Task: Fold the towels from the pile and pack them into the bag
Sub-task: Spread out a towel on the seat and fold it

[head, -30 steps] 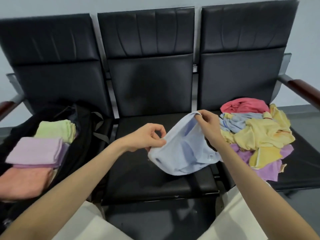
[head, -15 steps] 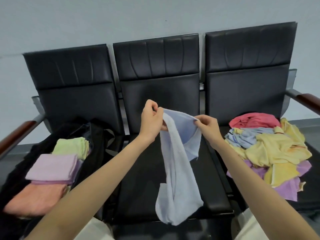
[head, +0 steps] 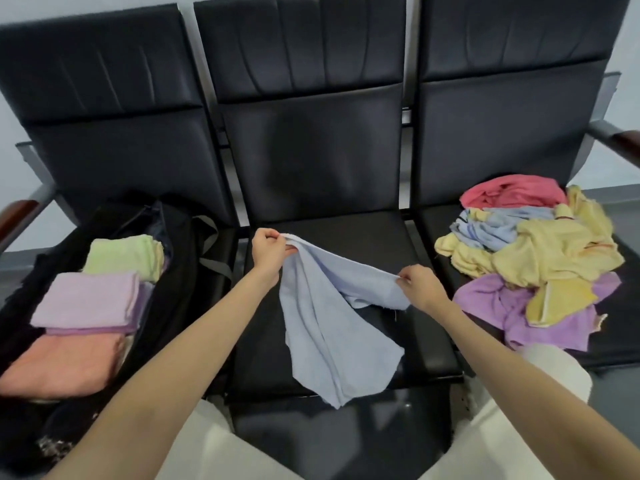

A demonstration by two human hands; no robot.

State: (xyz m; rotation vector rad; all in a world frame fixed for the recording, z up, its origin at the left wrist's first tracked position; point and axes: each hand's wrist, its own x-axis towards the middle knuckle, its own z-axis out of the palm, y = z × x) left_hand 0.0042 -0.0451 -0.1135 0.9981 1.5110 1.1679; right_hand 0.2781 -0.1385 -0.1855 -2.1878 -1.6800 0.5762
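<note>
From the head camera, a row of three black seats (head: 322,209) fills the view. The left hand (head: 268,251) pinches one top corner of a light blue towel (head: 325,323) with curled fingers and thumb, held above the rear of the middle seat. The right hand (head: 417,285) pinches another edge of the same towel between thumb and fingertips, lower and nearer the camera. Between the two hands the cloth stretches in a slack fold, and the rest hangs and drapes down over the middle seat, its lower tip reaching past the front edge. On the left seat lies an open black bag (head: 180,271) holding folded towels: a green one (head: 123,256) at the back, a lilac one (head: 88,301) in the middle, an orange one (head: 60,362) nearest. On the right seat sits the unfolded pile (head: 533,268), with red cloth at the back, blue and yellow in the middle, purple at the front. Pale trousers (head: 214,445) show at the bottom.
</note>
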